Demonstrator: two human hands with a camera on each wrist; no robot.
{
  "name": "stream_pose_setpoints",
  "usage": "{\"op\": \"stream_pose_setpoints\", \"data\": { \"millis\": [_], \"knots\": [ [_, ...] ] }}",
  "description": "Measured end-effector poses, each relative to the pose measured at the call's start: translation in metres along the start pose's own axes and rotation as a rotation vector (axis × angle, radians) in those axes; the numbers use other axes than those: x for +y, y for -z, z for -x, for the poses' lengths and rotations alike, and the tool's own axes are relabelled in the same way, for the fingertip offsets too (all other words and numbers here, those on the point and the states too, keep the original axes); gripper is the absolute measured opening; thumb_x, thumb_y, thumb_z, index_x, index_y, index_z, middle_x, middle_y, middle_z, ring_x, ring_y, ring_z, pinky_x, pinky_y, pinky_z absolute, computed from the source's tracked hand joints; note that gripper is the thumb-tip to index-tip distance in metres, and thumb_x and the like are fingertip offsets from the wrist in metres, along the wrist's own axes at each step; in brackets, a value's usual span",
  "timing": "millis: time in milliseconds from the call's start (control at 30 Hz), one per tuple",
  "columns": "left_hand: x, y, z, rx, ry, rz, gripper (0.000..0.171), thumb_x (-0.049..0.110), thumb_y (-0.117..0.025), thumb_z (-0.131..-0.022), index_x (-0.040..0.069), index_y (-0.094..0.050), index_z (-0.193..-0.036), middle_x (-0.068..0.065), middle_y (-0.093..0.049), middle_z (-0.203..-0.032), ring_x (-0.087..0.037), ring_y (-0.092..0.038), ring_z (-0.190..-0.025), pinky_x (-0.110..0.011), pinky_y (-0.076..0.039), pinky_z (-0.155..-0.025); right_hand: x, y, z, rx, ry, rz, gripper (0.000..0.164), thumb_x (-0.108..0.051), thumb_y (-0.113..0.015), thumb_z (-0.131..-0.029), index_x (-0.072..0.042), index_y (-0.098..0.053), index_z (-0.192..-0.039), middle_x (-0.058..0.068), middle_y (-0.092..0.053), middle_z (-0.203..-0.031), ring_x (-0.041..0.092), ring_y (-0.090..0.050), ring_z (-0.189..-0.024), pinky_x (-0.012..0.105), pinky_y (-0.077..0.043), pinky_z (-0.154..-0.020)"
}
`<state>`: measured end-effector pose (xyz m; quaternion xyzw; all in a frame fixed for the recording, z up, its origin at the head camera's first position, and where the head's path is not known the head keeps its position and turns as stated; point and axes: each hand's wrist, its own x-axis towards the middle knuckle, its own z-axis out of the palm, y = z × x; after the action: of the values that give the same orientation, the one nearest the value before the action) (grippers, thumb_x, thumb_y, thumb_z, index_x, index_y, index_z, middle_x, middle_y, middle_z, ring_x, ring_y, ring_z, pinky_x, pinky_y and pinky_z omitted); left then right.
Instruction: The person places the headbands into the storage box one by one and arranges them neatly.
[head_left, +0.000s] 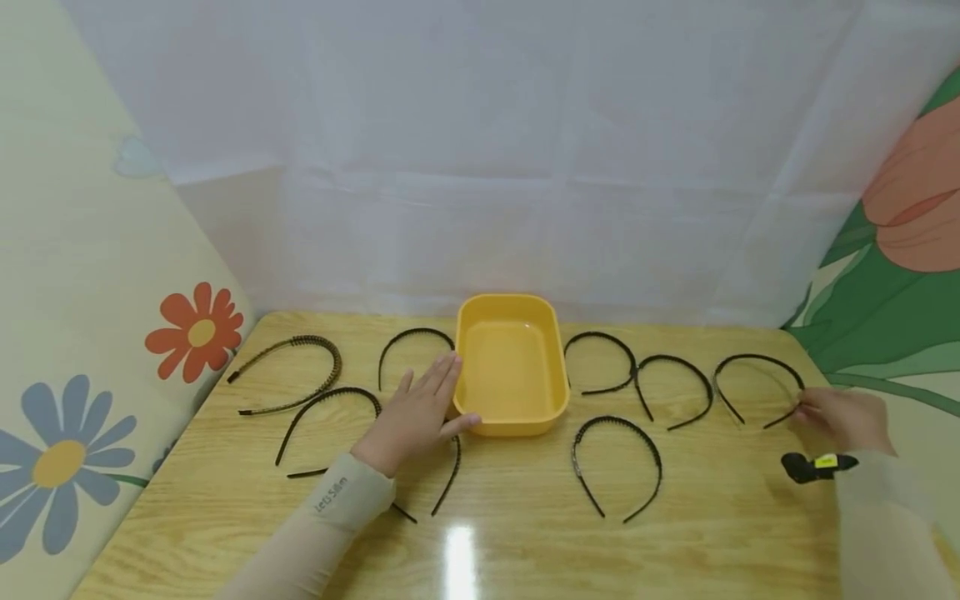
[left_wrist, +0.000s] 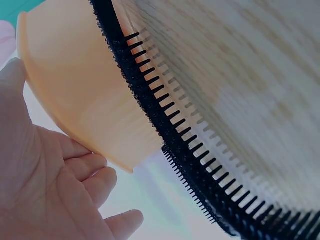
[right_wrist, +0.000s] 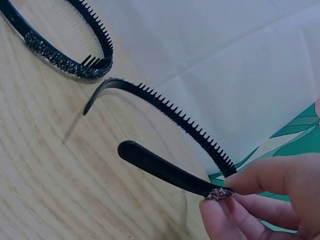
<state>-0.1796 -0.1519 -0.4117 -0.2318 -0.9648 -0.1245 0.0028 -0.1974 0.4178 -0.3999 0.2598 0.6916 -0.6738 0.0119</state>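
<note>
A yellow plastic basin (head_left: 513, 428) stands at the back middle of the wooden table. My left hand (head_left: 415, 415) lies against its left side, fingers extended and touching the rim. In the left wrist view a black toothed headband (left_wrist: 160, 120) crosses close in front of the basin, not held by the hand. At the far right my right hand (head_left: 843, 418) pinches the side of a black headband (head_left: 759, 357) between thumb and fingers. In the right wrist view this headband has small teeth and a glittery patch (right_wrist: 219, 193) at the fingertips.
More headbands lie on both sides of the basin, among them a brownish one (head_left: 335, 367) at far left, one (head_left: 708, 387) beside the held headband and one (head_left: 660, 467) nearer the front. A white cloth (head_left: 450, 167) hangs behind the table (head_left: 540, 533).
</note>
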Motion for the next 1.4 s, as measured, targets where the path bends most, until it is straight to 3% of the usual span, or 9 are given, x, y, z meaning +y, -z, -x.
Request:
{"op": "stream_pose_setpoints", "data": {
  "millis": [167,567,900,1167,1400],
  "knots": [
    [0.000,-0.003,0.000,0.001,0.005,-0.003,0.092,0.058,-0.051,-0.101,-0.003,-0.016,-0.160,-0.019,-0.016,-0.167,-0.034,-0.015,-0.154,-0.065,-0.015,-0.121,-0.001,-0.001,0.003,0.018,0.066,-0.016,0.036,-0.003,-0.064,-0.094,-0.023,-0.072,-0.065,-0.012,-0.066,-0.069,0.005,-0.071,-0.061,0.018,-0.059,-0.060],
    [0.000,0.000,0.000,0.006,0.006,-0.008,0.092,0.059,-0.050,-0.101,-0.003,-0.016,-0.160,-0.018,-0.015,-0.167,-0.035,-0.016,-0.154,-0.065,-0.013,-0.121,-0.012,-0.014,0.004,-0.074,0.125,-0.063,0.026,-0.009,-0.070,-0.096,-0.026,-0.076,-0.077,-0.013,-0.064,-0.083,0.003,-0.072,-0.072,0.021,-0.061,-0.070],
    [0.001,0.001,0.001,-0.005,0.009,-0.013,0.092,0.059,-0.050,-0.101,-0.004,-0.016,-0.160,-0.019,-0.015,-0.167,-0.035,-0.015,-0.154,-0.065,-0.014,-0.121,-0.019,-0.036,0.009,-0.198,0.157,-0.142,0.014,-0.009,-0.071,-0.095,-0.021,-0.076,-0.089,-0.008,-0.071,-0.087,0.006,-0.073,-0.079,0.023,-0.061,-0.076],
    [-0.001,-0.001,0.000,-0.005,0.017,-0.015,0.093,0.059,-0.050,-0.101,-0.003,-0.015,-0.160,-0.018,-0.013,-0.167,-0.034,-0.013,-0.155,-0.064,-0.012,-0.122,-0.028,-0.060,0.012,-0.198,0.144,-0.148,0.013,-0.011,-0.073,-0.094,-0.023,-0.075,-0.090,-0.010,-0.071,-0.088,0.005,-0.073,-0.080,0.022,-0.061,-0.075],
    [-0.001,-0.003,0.000,0.003,0.018,-0.016,0.093,0.060,-0.051,-0.100,-0.002,-0.015,-0.160,-0.017,-0.013,-0.167,-0.033,-0.013,-0.155,-0.064,-0.012,-0.122,-0.033,-0.077,0.018,-0.252,0.175,-0.171,0.014,-0.008,-0.071,-0.096,-0.021,-0.076,-0.092,-0.009,-0.069,-0.092,0.006,-0.073,-0.082,0.021,-0.060,-0.077]
  ]
}}
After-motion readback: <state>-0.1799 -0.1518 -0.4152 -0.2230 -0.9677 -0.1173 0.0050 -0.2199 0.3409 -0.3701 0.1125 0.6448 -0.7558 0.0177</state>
